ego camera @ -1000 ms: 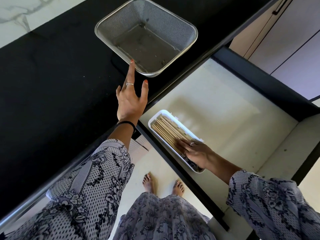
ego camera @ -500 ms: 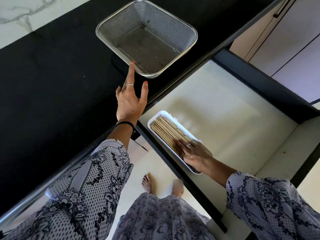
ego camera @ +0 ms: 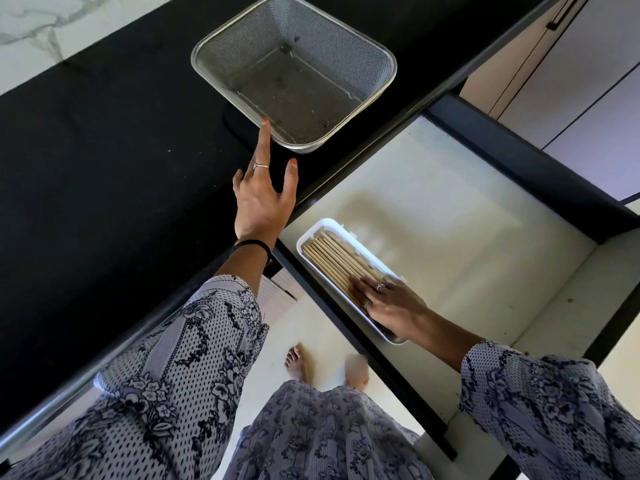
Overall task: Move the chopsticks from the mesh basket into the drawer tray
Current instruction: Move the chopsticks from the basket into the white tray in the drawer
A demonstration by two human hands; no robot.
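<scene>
The square mesh basket stands on the black counter with nothing in it. My left hand rests open on the counter, its forefinger tip touching the basket's near rim. Below, the white drawer tray lies in the open drawer along its left side, filled with several wooden chopsticks lying side by side. My right hand lies flat on the near ends of the chopsticks, fingers spread, covering the tray's near half.
The black counter runs along the left, with a marble wall at the top left. The pale drawer floor extends right of the tray, bounded by dark drawer walls. My feet show on the floor below.
My right hand has slid a little further up the tray over the chopsticks. The left hand has stayed at the basket rim.
</scene>
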